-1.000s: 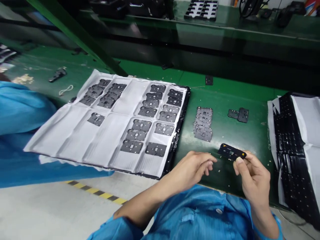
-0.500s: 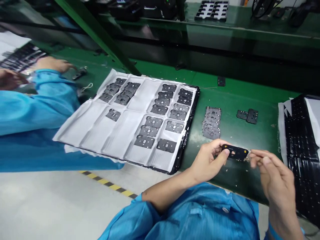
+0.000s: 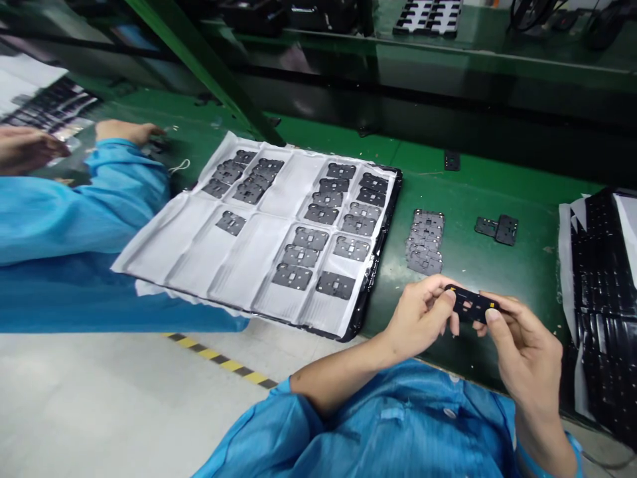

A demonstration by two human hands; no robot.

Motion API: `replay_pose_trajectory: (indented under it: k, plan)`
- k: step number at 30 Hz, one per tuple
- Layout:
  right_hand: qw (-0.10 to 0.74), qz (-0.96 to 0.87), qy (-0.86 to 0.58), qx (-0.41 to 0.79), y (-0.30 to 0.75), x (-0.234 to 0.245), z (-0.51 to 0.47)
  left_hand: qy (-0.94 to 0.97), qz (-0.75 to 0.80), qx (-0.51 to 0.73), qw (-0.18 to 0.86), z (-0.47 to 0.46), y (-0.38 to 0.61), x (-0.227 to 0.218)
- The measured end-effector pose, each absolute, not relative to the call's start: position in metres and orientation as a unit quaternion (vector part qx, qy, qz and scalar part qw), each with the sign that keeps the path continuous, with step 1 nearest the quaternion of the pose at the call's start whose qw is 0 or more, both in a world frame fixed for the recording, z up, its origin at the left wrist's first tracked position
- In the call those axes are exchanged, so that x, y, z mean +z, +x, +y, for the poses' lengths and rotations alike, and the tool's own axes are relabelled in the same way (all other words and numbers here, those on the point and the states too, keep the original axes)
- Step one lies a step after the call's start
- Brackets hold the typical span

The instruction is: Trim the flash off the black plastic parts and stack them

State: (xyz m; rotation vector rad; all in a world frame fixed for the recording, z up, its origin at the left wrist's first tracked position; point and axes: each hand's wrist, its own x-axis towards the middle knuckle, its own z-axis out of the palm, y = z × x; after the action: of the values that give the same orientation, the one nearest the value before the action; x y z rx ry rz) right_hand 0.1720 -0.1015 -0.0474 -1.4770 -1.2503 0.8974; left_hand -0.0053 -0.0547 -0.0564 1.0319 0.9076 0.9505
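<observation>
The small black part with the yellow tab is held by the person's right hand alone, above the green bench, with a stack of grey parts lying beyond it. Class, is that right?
Not quite. The head view shows both hands on the small black part: left hand and right hand. It is above the green bench, the stack of grey parts beyond.

A small flat black plate (image 3: 472,306) with cut-out holes and a yellow spot near one end is lying roughly level, lengthwise between the left hand (image 3: 423,318) and right hand (image 3: 522,345), just above the green desk (image 3: 478,259).
</observation>
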Motion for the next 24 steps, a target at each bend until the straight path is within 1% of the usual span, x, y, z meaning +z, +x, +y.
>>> replay_pose_trajectory:
  k: [9,24]
  plan:
    - [0.488,-0.512,-0.619,0.342,0.1668,-0.0486,-0.1031,0.467,0.364,0.413,0.692,-0.0607,-0.0103,-0.0546]
    - [0.499,-0.546,-0.599,0.309,0.1622,-0.0533,-0.1094,0.423,0.394,0.420,0.700,-0.0580,-0.0077,-0.0538]
